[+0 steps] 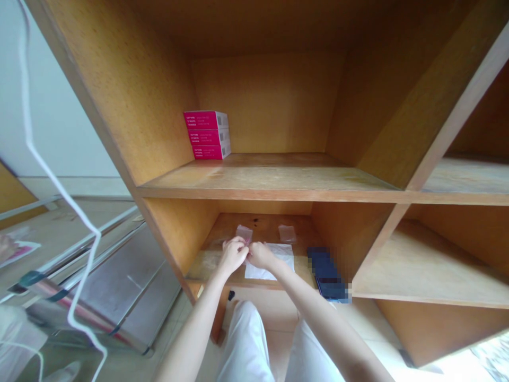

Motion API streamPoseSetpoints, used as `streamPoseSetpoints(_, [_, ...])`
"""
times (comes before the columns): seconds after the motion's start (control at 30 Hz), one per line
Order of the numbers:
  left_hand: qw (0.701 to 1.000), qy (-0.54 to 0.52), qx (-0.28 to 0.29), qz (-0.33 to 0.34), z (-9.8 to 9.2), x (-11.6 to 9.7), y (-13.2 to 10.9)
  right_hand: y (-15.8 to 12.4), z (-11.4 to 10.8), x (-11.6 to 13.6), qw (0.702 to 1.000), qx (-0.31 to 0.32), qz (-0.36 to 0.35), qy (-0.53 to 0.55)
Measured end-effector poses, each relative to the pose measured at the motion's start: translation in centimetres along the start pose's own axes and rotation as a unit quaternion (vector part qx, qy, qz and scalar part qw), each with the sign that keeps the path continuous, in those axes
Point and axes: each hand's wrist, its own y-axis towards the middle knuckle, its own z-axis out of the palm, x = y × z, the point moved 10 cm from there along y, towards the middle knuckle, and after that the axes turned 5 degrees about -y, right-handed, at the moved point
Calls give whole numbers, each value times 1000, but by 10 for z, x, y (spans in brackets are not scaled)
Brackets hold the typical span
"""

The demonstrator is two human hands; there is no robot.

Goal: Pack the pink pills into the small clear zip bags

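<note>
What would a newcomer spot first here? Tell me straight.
The stack of three magenta boxes stands out on the upper wooden shelf, near its left wall. Below, on the lower shelf, the left hand and right hand pinch a small translucent plastic bag above a white sheet.

a small translucent pinkish plastic packet (244, 233), pinched upright.

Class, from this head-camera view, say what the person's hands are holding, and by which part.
The left hand and right hand pinch a small clear plastic bag by its lower end; the fingers hide the exact grip.
</note>
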Motion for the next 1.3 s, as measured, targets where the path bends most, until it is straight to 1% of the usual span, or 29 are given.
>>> streamPoseSetpoints(0.1, [999, -37, -4, 4, 3, 0, 1, 3, 6, -3, 1000, 16, 7, 5])
streamPoseSetpoints(0.27, [992, -122, -6, 4, 7, 0, 4, 7, 15, -2, 998, 29, -25, 58])
streamPoseSetpoints(0.4, [986, -164, -11, 17, 8, -3, 6, 8, 10, -7, 997, 12, -22, 77])
streamPoseSetpoints(0.5, [980, -198, -13, 30, 8, -4, 7, 7, 2, -12, 992, 2, -24, 127])
streamPoseSetpoints(0.57, [971, -235, -40, 29, 1, 0, 7, 6, 0, -19, 984, 8, -12, 176])
streamPoseSetpoints(0.63, [952, -288, -102, 0, -9, 14, 6, 6, -3, -32, 972, 12, 22, 235])
streamPoseSetpoints(0.7, [918, -349, -178, -59, -17, 39, 2, 6, -10, -47, 952, -11, 63, 301])
streamPoseSetpoints(0.77, [876, -401, -238, -123, -17, 66, -5, 7, -21, -60, 925, -51, 86, 366])
streamPoseSetpoints(0.8, [856, -425, -256, -149, -13, 78, -9, 8, -27, -65, 912, -66, 95, 394])
streamPoseSetpoints(0.83, [838, -447, -260, -173, -6, 88, -12, 8, -31, -69, 900, -75, 104, 417])
streamPoseSetpoints(0.87, [825, -473, -243, -192, 3, 94, -13, 8, -34, -72, 890, -75, 115, 435])
streamPoseSetpoints(0.93, [801, -534, -168, -212, 28, 97, -12, 7, -38, -75, 872, -67, 143, 464])
streamPoseSetpoints(1.0, [795, -567, -59, -206, 51, 85, -11, 4, -40, -73, 857, -52, 163, 486])
streamPoseSetpoints(1.07, [790, -583, 36, -184, 67, 68, -12, 1, -42, -65, 847, -34, 164, 505])
streamPoseSetpoints(1.1, [786, -589, 70, -173, 72, 59, -13, 0, -42, -60, 843, -22, 158, 513])
streamPoseSetpoints(1.17, [774, -604, 115, -155, 77, 44, -13, -2, -38, -50, 839, 10, 149, 524])
streamPoseSetpoints(1.3, [738, -645, 162, -115, 79, 22, -12, -7, -17, -40, 841, 92, 154, 511])
